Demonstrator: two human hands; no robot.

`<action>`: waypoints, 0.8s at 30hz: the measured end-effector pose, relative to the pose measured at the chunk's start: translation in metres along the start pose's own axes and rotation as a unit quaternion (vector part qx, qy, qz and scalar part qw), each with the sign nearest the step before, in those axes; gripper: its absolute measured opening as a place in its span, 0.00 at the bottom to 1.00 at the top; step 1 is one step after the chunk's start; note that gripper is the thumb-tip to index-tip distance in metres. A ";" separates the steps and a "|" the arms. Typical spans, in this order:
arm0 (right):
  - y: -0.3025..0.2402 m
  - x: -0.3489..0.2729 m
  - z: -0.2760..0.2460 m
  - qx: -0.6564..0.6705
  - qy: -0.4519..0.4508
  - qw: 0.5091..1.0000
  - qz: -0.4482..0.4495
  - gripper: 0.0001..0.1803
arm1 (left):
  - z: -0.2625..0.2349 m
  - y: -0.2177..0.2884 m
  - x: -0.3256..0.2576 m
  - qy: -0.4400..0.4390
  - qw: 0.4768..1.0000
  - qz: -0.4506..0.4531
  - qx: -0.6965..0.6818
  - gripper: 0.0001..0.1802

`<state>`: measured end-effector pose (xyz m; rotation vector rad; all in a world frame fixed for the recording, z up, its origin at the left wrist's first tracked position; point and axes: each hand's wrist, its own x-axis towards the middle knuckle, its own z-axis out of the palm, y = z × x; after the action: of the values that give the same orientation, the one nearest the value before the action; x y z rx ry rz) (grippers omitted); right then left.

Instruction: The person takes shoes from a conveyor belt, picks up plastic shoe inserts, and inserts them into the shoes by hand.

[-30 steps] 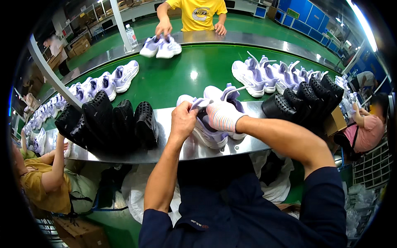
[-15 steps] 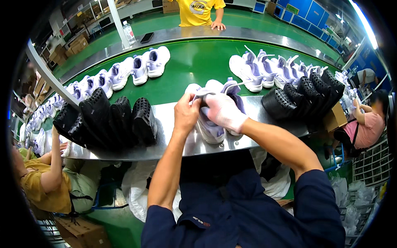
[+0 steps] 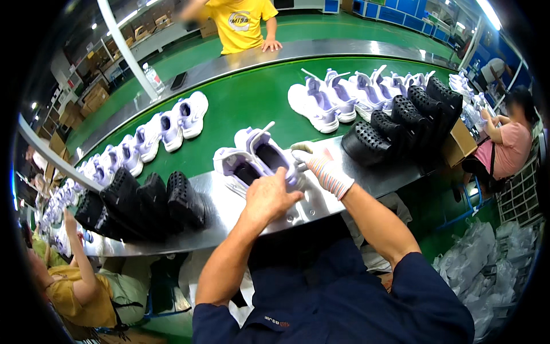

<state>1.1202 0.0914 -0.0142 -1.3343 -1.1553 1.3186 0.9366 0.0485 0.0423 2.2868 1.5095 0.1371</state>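
While the green belt [image 3: 246, 109] carried rows of white shoes, the steel table [image 3: 229, 221] at its near edge bore a white-and-lilac pair [image 3: 252, 163]. The bare left hand [image 3: 269, 198] pressed closed on the nearer shoe [image 3: 275, 160], and the gloved right hand [image 3: 323, 169] pinched its heel end.

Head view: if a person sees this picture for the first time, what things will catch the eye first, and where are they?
First comes the pair of white-and-lilac sneakers at the centre, on the near steel edge, with the bare left hand and the gloved right hand on them. Behind lies the bright green conveyor belt, carrying more pale sneakers at left and upper right. Rows of black shoe lasts stand at both sides of the hands.
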 end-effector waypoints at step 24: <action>0.072 -0.074 -0.052 -0.407 0.116 0.882 -0.207 0.17 | 0.039 0.148 0.319 -0.077 0.989 -0.059 0.114 0.42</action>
<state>1.1749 0.0075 -0.0723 -1.6264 -1.7897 0.3229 1.2076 0.2749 0.0195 2.3098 1.6455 -0.2539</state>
